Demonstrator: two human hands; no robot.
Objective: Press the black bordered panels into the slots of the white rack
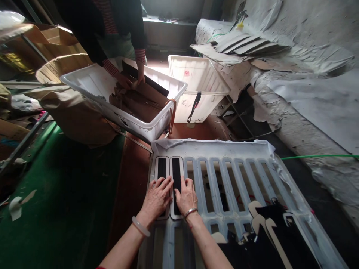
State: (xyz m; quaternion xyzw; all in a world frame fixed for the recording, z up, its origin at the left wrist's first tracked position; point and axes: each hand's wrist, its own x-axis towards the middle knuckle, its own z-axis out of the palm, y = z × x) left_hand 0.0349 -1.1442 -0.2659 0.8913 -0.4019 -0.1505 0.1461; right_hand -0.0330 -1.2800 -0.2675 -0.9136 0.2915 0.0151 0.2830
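Note:
Two long, narrow panels lie side by side at the left of a pale slotted frame; each has a white rim with rounded corners and a black middle. My left hand (156, 195) lies with fingers spread over the left panel (162, 164), its fingertips near the gap between the two. On the right panel (176, 168) rests my right hand (187, 196), thumb on the black middle and fingers stretched along the right rim. Parts of both panels are hidden under my hands. The slotted frame (202, 216) extends to the right beneath them.
Black pieces (260, 246) with beige edges are heaped at the frame's lower right. Beyond the frame, a co-worker's hands (141, 73) reach into a white bin (81, 84) holding brown and black sheets. Another white bin (202, 108) stands beside it. Flat sheets (238, 42) lie on the right-hand ledge.

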